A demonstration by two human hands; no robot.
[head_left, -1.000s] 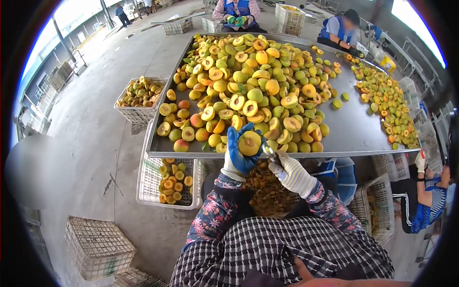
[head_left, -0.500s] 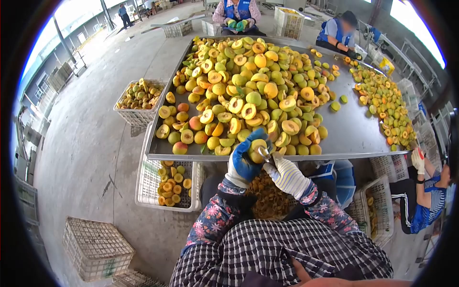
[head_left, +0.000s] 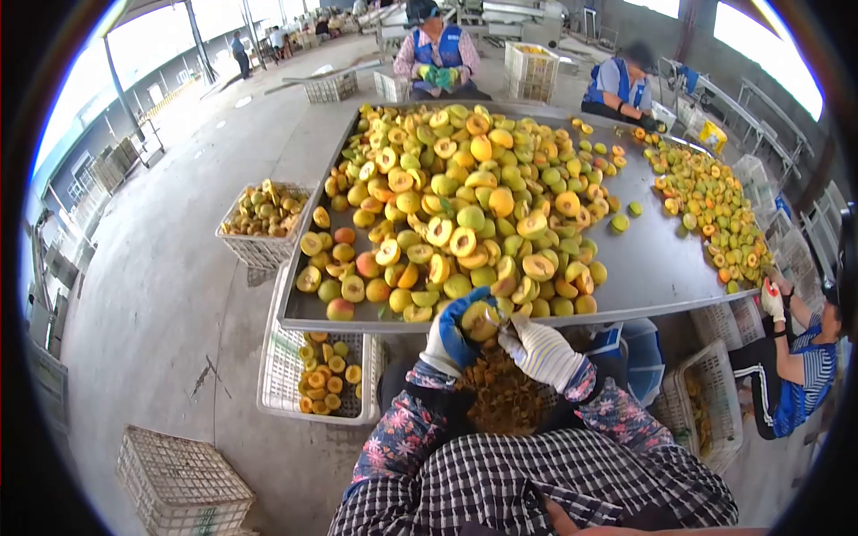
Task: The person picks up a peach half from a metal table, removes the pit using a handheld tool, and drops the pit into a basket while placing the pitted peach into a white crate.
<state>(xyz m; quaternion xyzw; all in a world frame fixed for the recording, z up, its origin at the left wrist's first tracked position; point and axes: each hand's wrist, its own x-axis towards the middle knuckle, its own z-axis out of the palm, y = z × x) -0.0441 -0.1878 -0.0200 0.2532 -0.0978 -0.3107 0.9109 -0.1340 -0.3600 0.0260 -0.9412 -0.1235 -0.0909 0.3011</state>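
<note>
My left hand [head_left: 450,336], in a blue-and-white glove, is closed around a yellow-green peach [head_left: 480,325] at the table's front edge. Beside it, my right hand [head_left: 542,351], in a white striped glove, is closed on a small metal tool [head_left: 506,325] pressed to the fruit; most of the tool is hidden by fingers. Just beyond both hands, a heap of whole and halved peaches [head_left: 465,201] covers much of the metal table [head_left: 657,259]. Brown scraps, perhaps pits, lie in a pile [head_left: 502,393] below my hands.
A white crate [head_left: 315,414] with peach halves stands at the table's left front corner. A fuller crate [head_left: 259,248] is behind it. An upturned-looking crate [head_left: 183,478] sits lower left. Co-workers sit at the far side [head_left: 438,58], far right [head_left: 621,85] and right [head_left: 800,375].
The view has tilted up, so the table and heap appear lower. My hands stay together at the peach; the tool, plainer before, is now mostly covered.
</note>
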